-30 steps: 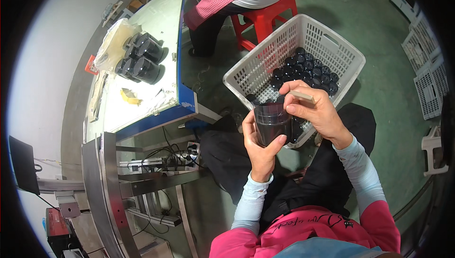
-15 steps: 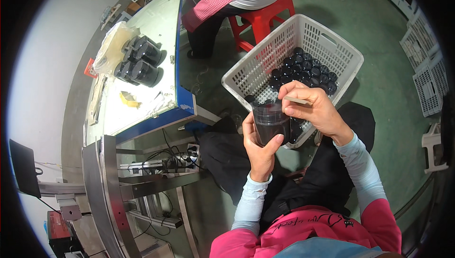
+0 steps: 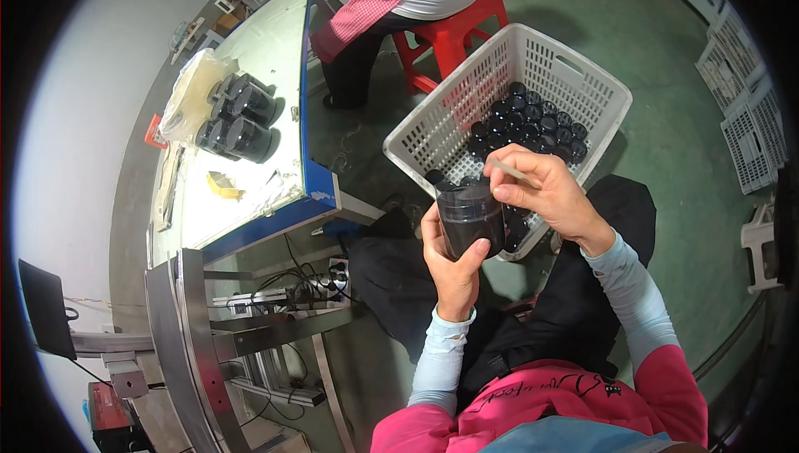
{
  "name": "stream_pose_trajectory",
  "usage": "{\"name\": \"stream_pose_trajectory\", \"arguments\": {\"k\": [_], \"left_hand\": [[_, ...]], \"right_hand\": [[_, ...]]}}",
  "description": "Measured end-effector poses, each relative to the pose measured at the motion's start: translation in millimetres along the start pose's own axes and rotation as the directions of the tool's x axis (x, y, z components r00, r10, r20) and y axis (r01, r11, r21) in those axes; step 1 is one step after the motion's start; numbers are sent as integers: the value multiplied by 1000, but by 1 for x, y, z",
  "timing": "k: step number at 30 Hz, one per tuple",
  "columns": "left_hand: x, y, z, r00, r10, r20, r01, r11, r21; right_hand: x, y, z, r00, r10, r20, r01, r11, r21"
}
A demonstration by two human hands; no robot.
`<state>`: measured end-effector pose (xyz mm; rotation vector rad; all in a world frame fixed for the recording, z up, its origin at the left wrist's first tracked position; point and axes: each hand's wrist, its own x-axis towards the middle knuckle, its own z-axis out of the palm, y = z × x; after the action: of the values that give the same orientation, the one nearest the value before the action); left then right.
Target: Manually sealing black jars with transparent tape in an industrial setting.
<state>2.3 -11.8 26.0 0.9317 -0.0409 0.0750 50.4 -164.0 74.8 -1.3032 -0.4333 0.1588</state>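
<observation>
My left hand [image 3: 452,274] is wrapped round a dark, see-through cylindrical container [image 3: 472,220], its thumb on the near side. The container is roughly upright, its rim facing up. Just right of the rim, my right hand [image 3: 556,197] pinches a thin, flat, pale stick [image 3: 516,173] between thumb and fingers. What the stick is made of, I cannot make out. Beyond both hands stands a light grey slotted crate [image 3: 612,108], and many small dark, glossy round pieces [image 3: 533,124] lie in it.
On the left, a white-topped table [image 3: 279,45] with a blue edge bears several dark containers [image 3: 248,138], a clear plastic bag [image 3: 190,103] and a yellow piece [image 3: 223,186]. A co-worker sits on a red stool [image 3: 449,41] ahead. A metal frame [image 3: 196,345] and cables [image 3: 304,287] are at lower left.
The pale stick in my right hand has tilted from nearly level to more slanted. My left hand keeps its hold on the container. The whole view has shifted slightly.
</observation>
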Motion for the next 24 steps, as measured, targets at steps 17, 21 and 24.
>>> {"name": "stream_pose_trajectory", "arguments": {"k": [17,21,24], "left_hand": [[-1,6,3,999,23,28,-24,999,31],[-1,6,4,1000,19,19,-19,999,41],[-1,5,4,1000,15,16,-16,999,45]], "right_hand": [[-3,-5,-2,999,-14,33,17,997,-70],[-2,-5,-3,998,-49,41,53,994,-91],[-2,-6,-2,999,-25,42,29,996,-85]]}}
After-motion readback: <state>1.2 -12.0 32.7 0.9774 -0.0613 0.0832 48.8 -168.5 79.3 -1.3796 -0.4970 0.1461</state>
